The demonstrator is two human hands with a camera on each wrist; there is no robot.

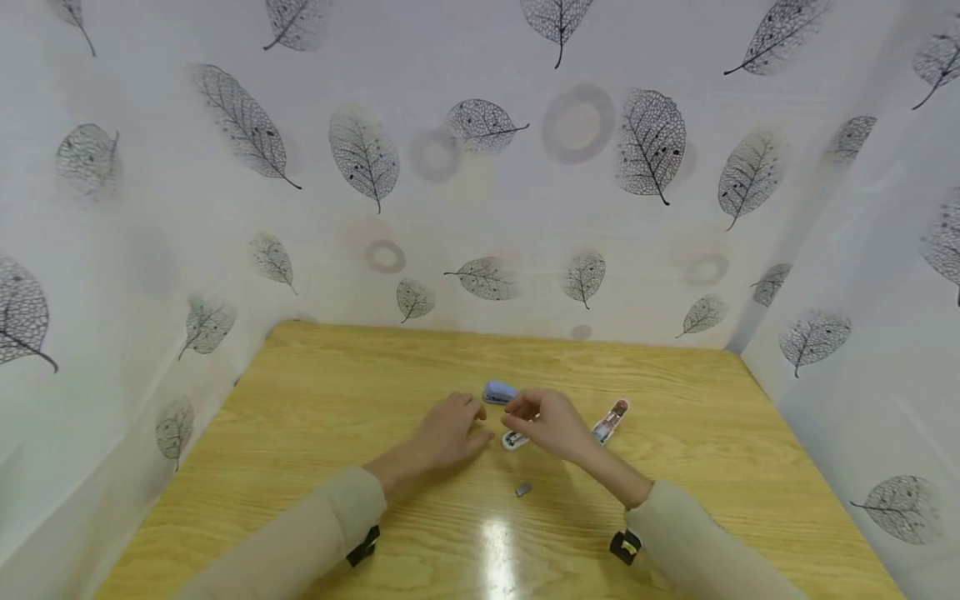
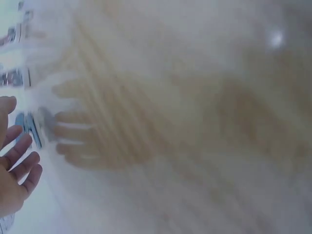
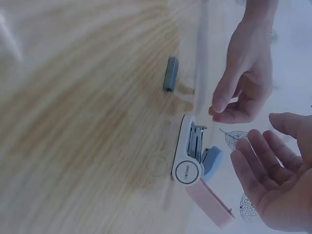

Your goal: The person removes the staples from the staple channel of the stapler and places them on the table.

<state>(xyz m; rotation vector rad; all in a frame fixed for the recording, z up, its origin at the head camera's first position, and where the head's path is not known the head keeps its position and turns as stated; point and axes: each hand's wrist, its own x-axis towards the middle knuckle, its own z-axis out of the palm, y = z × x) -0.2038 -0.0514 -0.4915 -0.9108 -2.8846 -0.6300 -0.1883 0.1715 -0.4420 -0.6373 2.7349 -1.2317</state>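
Observation:
An opened stapler with a white base and a raised pink lid lies on the table between my hands in the right wrist view; the head view shows its white end. My right hand hovers over it, fingers loosely bent and holding nothing. To the left, my left hand hangs low with relaxed fingers and nothing in them. Close behind the hands sits a small blue stapler. A short grey strip of staples lies nearer to me.
Beyond my right wrist, a pink-and-white piece rests on the wooden table. Leaf-patterned walls enclose the table at the back and sides. Black wrist straps show under the sleeves.

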